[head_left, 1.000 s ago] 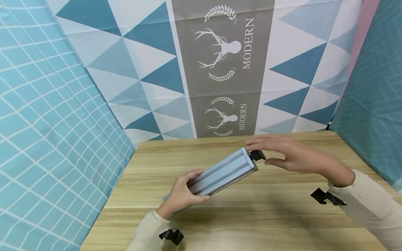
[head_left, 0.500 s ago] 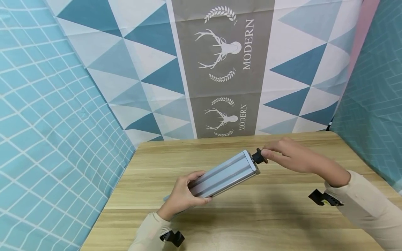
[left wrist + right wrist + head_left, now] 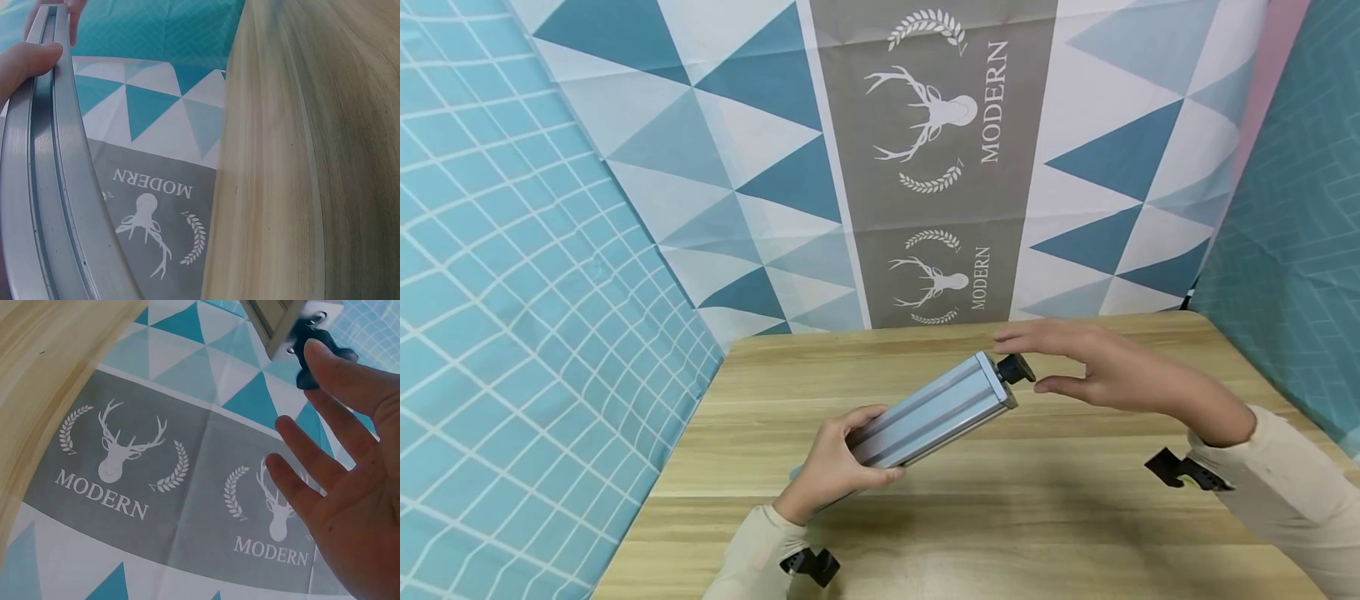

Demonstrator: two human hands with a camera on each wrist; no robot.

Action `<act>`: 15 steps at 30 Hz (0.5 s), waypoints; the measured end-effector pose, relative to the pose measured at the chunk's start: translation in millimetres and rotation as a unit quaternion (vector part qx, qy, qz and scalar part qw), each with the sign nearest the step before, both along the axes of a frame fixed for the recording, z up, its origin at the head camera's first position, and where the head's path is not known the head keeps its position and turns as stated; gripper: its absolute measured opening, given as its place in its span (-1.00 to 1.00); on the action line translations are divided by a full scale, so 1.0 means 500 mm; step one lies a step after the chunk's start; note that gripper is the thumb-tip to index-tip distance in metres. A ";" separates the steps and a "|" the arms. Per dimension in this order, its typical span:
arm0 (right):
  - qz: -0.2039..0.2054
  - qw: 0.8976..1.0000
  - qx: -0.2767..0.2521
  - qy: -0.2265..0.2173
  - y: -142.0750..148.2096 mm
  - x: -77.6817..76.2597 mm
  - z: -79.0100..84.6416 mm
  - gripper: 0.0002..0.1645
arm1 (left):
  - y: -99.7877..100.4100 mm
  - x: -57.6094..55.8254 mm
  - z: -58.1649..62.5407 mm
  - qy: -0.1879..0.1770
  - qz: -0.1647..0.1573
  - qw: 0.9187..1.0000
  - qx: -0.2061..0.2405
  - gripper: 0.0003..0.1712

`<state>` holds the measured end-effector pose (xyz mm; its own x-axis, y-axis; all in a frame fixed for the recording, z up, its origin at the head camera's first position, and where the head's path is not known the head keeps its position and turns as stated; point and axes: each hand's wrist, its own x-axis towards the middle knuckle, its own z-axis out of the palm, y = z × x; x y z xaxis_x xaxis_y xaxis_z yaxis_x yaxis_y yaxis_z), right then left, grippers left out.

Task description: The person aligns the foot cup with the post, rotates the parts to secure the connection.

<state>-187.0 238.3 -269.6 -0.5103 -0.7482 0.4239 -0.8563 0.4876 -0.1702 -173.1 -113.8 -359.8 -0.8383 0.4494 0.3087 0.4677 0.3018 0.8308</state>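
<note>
A long silver-grey aluminium profile (image 3: 936, 412) with grooves along its sides is held tilted above the table, its right end higher. My left hand (image 3: 833, 467) grips it near the lower end, thumb on the near side and fingers over the far side. From the capped upper end sticks out a black lobed knob (image 3: 1015, 368), blurred in the right wrist view. Around that knob my right hand (image 3: 1112, 371) stands with fingers spread and thumb apart. In the right wrist view the thumb overlaps the knob (image 3: 305, 375); whether it touches cannot be told.
The wooden table (image 3: 970, 533) lies below both hands. Patterned cloth (image 3: 940, 167) hangs behind it, with a blue checked sheet (image 3: 512, 292) at left and a teal one (image 3: 1285, 250) at right. Each sleeve carries a black wrist mount (image 3: 1183, 471).
Half a second ago my right fingers were drawn together at the knob; now they have spread and reach farther left over it. The knob has turned, and the profile's upper end has shifted slightly up.
</note>
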 end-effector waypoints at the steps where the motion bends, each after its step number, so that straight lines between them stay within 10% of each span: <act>1: -0.002 1.000 0.000 0.003 -0.002 0.000 0.000 -0.08 | 0.000 0.000 0.000 0.002 0.000 1.000 0.001 -0.28; 15: -0.146 0.983 -0.001 -0.114 -0.024 0.003 -0.011 -0.68 | -0.011 -0.031 -0.055 0.017 0.000 1.000 -0.016 -0.24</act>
<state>-185.5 226.4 -275.1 -0.7846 -0.5559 0.2746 -0.6200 0.7059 -0.3426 -188.6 -119.4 -387.3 -0.8276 0.4598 0.3219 0.4951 0.3277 0.8047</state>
